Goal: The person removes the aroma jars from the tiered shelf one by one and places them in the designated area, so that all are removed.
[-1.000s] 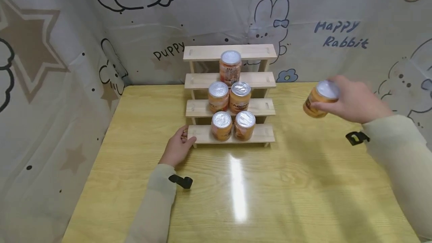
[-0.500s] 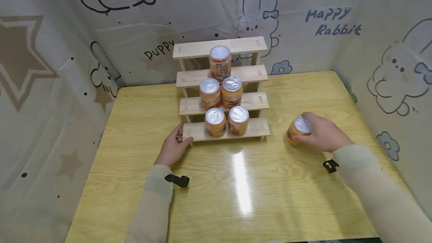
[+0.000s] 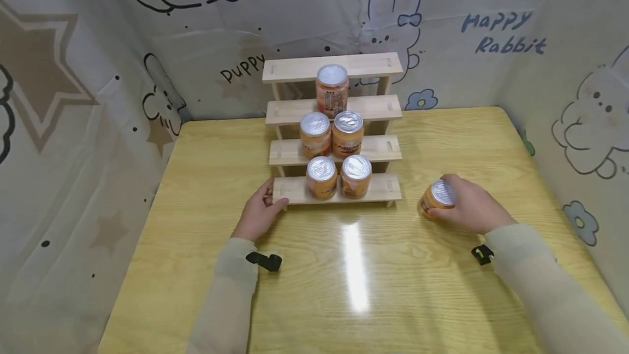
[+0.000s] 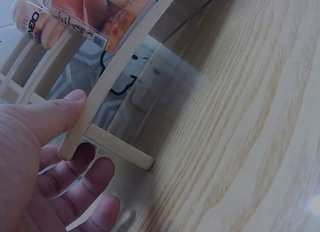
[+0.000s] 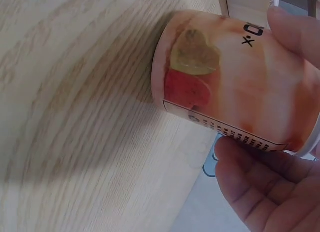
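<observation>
A stepped wooden display shelf carries several orange cans with silver lids. Two stand on the lowest step, one of them a can at right. Another pair is on the second step, including a can at left, and a single can sits on the third. My left hand pinches the left end of the lowest step, thumb on top and fingers beneath. Right of the shelf, my right hand grips an orange can around its side, its base right at the tabletop.
A yellow wood-grain table lies under everything, with a bright reflection near its middle. Cartoon-printed cloth hangs behind the table and along both sides.
My right hand has come down and inward with the can, from above the table's right side to the tabletop beside the shelf. The left hand keeps its place; the head view shifted.
</observation>
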`<state>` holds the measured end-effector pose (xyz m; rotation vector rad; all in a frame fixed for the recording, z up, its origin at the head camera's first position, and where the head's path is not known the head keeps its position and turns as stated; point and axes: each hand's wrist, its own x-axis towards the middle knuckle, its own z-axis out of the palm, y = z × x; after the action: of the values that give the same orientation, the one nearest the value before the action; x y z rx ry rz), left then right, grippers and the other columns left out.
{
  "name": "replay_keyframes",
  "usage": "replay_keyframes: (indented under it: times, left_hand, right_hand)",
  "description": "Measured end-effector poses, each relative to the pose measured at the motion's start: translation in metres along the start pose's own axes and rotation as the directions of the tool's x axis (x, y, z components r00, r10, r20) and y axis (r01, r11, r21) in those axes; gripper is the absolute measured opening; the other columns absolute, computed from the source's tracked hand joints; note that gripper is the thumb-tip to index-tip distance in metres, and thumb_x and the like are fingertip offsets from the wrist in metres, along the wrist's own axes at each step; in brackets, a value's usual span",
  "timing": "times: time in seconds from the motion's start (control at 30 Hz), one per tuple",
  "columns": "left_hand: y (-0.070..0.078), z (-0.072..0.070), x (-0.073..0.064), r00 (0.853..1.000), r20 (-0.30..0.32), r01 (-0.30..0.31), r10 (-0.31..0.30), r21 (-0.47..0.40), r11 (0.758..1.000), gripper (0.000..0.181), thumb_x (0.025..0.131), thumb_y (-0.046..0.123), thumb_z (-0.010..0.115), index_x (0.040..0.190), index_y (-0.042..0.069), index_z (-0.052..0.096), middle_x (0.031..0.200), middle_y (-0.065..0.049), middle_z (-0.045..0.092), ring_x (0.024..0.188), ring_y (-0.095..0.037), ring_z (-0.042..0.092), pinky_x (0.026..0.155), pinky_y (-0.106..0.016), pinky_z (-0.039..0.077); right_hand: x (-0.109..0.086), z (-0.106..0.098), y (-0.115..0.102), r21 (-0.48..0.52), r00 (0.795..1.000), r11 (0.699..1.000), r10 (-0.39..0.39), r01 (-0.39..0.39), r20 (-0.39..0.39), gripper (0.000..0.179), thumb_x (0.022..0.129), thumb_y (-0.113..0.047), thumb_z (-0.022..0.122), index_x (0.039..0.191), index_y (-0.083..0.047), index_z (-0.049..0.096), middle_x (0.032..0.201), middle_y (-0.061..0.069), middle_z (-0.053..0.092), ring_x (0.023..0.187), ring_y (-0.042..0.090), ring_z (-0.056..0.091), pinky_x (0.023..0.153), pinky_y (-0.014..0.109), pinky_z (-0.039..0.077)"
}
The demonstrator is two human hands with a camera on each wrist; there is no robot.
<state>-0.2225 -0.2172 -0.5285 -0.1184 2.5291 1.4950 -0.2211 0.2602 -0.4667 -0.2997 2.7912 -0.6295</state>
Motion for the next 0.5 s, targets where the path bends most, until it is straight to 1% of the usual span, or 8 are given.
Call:
replay_keyframes:
  times: [0.1,0.17,0.2,0.27,0.33,0.4,0.43,0.5]
  left_hand:
    - [0.002,0.0,0.002,1.0,-0.012,-0.007,0.007,0.008,1.0,0.079,0.098,0.032,0.069,0.16,0.009,0.027,0.134,-0.012,0.052,0.107,-0.022,0.055,0.086,-0.034,0.047]
    - [0.003,0.0,0.001,1.0,-0.015,-0.007,0.007,0.01,1.0,0.078,0.098,0.031,0.069,0.16,0.009,0.027,0.133,-0.012,0.052,0.107,-0.022,0.055,0.087,-0.035,0.047]
    - [0.003,-0.001,0.001,1.0,-0.015,-0.007,0.007,0.006,1.0,0.078,0.098,0.03,0.07,0.16,0.009,0.028,0.133,-0.012,0.052,0.107,-0.022,0.055,0.088,-0.035,0.047]
    - [0.004,-0.001,0.001,1.0,-0.01,-0.009,0.009,0.002,1.0,0.078,0.098,0.029,0.07,0.16,0.009,0.028,0.132,-0.012,0.052,0.105,-0.022,0.054,0.087,-0.035,0.047]
    - [0.004,0.0,0.001,1.0,-0.005,-0.013,0.013,-0.005,1.0,0.078,0.098,0.029,0.07,0.16,0.008,0.027,0.132,-0.012,0.052,0.104,-0.022,0.054,0.086,-0.035,0.047]
    - [0.004,0.001,0.001,1.0,-0.007,-0.013,0.012,-0.012,1.0,0.078,0.098,0.028,0.07,0.16,0.008,0.028,0.131,-0.012,0.052,0.103,-0.022,0.054,0.085,-0.034,0.047]
    - [0.004,0.001,0.0,1.0,-0.01,-0.01,0.01,-0.013,1.0,0.078,0.097,0.028,0.07,0.16,0.008,0.028,0.131,-0.011,0.052,0.103,-0.022,0.054,0.085,-0.034,0.047]
    - [0.003,0.002,0.0,1.0,-0.012,-0.005,0.005,-0.017,1.0,0.079,0.097,0.028,0.07,0.16,0.007,0.027,0.131,-0.012,0.053,0.103,-0.021,0.056,0.084,-0.032,0.048]
  right_hand:
    - [0.0,0.0,0.0,-0.002,1.0,1.0,-0.008,0.008,-0.007,0.094,0.085,-0.05,0.079,0.147,0.005,0.034,0.127,0.029,0.055,0.108,0.041,0.058,0.086,0.058,0.049]
    - [0.001,0.0,0.0,-0.005,1.0,1.0,-0.008,0.008,0.003,0.096,0.085,-0.051,0.078,0.147,0.006,0.033,0.128,0.03,0.054,0.109,0.042,0.057,0.088,0.058,0.048]
    - [0.0,-0.001,-0.001,-0.006,1.0,1.0,-0.001,0.001,0.011,0.098,0.085,-0.053,0.077,0.148,0.007,0.032,0.13,0.03,0.053,0.11,0.043,0.057,0.089,0.059,0.048]
    - [-0.001,-0.007,-0.005,-0.016,0.999,1.0,0.023,-0.023,0.029,0.103,0.086,-0.061,0.071,0.151,0.008,0.028,0.137,0.032,0.048,0.118,0.046,0.053,0.093,0.063,0.045]
    - [-0.001,-0.02,-0.011,-0.027,0.999,0.999,0.04,-0.039,0.032,0.106,0.089,-0.067,0.063,0.154,0.008,0.025,0.143,0.034,0.042,0.124,0.05,0.048,0.096,0.066,0.042]
    - [0.002,-0.037,-0.023,-0.043,0.999,0.998,0.046,-0.045,0.012,0.106,0.091,-0.071,0.056,0.156,0.006,0.022,0.148,0.033,0.038,0.128,0.051,0.043,0.098,0.068,0.038]
    - [0.005,-0.047,-0.03,-0.052,0.999,0.998,0.039,-0.04,-0.006,0.104,0.092,-0.071,0.053,0.157,0.004,0.022,0.149,0.033,0.037,0.13,0.052,0.041,0.099,0.069,0.037]
    - [0.014,-0.066,-0.048,-0.067,0.999,0.998,0.006,-0.01,-0.053,0.099,0.094,-0.07,0.052,0.157,0.002,0.025,0.148,0.031,0.039,0.129,0.05,0.043,0.098,0.068,0.037]
